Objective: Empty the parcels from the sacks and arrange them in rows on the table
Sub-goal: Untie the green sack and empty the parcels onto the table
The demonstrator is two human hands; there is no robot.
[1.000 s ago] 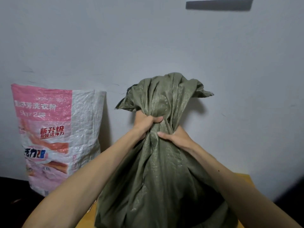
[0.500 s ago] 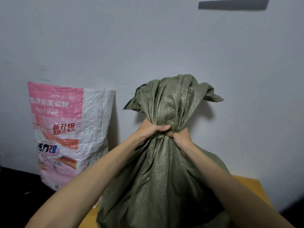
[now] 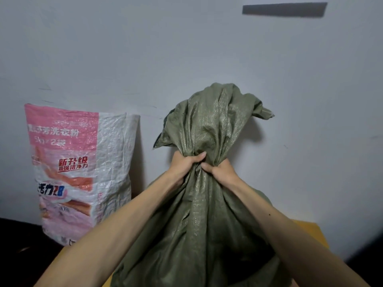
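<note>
Both hands sit side by side, the left hand (image 3: 186,164) touching the right hand (image 3: 222,172), around the neck of the held sack (image 3: 207,224). Its loose top stands above them and its body drops below them, over the table (image 3: 310,233). Left of the hands, a second sack (image 3: 83,172) stands against the wall (image 3: 186,48) behind. A strip (image 3: 284,9) sits on the wall, high up and right of the hands.

Bare storage-like room, plain grey wall (image 3: 145,48), printed woven sack (image 3: 83,172), yellow table (image 3: 310,233)
</note>
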